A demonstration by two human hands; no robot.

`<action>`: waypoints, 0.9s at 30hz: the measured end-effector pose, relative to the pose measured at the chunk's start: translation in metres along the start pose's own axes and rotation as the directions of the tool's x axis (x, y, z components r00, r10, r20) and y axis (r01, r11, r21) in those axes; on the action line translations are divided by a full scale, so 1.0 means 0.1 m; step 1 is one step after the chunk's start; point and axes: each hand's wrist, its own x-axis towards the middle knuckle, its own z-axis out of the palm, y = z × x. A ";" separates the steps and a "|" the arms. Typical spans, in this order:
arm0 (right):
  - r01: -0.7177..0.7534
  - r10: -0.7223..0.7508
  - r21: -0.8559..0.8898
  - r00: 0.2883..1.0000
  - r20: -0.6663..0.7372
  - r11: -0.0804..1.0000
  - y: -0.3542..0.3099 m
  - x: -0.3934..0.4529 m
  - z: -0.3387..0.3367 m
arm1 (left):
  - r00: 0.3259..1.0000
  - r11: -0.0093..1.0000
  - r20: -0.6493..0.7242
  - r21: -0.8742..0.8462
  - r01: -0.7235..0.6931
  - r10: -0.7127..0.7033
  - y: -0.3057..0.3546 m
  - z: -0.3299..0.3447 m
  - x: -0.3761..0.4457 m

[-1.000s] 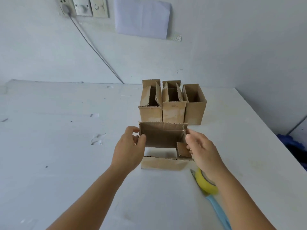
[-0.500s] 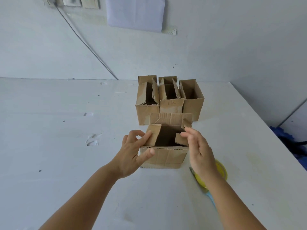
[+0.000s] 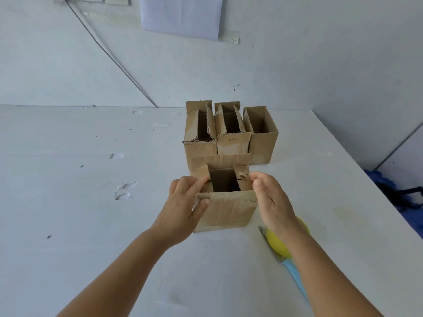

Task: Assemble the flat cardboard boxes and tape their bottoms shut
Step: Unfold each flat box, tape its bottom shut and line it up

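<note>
**Four boxes up, the nearest one in hand**

Four boxes stand on the table: three in a row at the back near the wall, and one box in front of them, upright with its flaps open at the top. Both hands are on this front box. The left hand grips its left corner, thumb pressed on the near wall and fingers curled over the left small flap. The right hand has its fingertips at the right small flap, fingers curved toward it; whether they pinch the flap or only touch it cannot be told.

Corrugated card like this is probably light and fairly stiff along the panels, yet bends easily at the scored folds. The flap edges look worn and torn, so a hard pull there might rip them. A better hold is likely at the corners, where two walls brace each other, with flaps pushed near the crease.

A yellow tape roll and a blue-handled cutter lie just right of the box, partly under the right forearm.
</note>
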 end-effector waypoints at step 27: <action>0.047 -0.053 -0.118 0.997 -0.050 0.992 0.04 0.28 0.17 | 0.960 0.939 0.030 -0.204 0.277 -0.277 -0.11 -0.05 0.25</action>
